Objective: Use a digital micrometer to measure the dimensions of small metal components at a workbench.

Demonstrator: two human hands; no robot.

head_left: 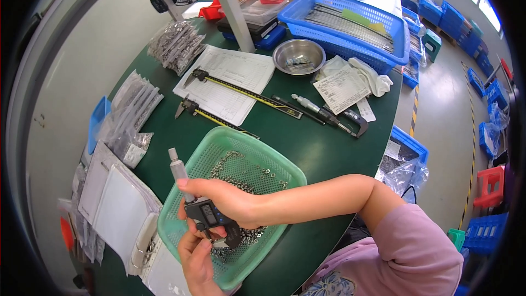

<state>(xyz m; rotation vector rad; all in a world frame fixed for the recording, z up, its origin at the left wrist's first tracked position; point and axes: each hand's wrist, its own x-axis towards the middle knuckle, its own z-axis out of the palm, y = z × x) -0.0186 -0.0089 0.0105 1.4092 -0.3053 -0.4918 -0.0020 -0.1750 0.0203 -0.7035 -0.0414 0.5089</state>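
We were in the measuring step, our right hand [233, 203] closed around the digital micrometer [205, 214] over the green basket [274, 164] of small metal parts [246, 181] near the tabletop's front edge, our left hand [194, 252] pinching under it; next we would need a steady read.

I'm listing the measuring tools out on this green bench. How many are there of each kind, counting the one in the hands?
Digital micrometers: 2, one held by both hands, one lying beside the slip of paper
Long calipers: 2, one across the printed form, one below it
Total: 4
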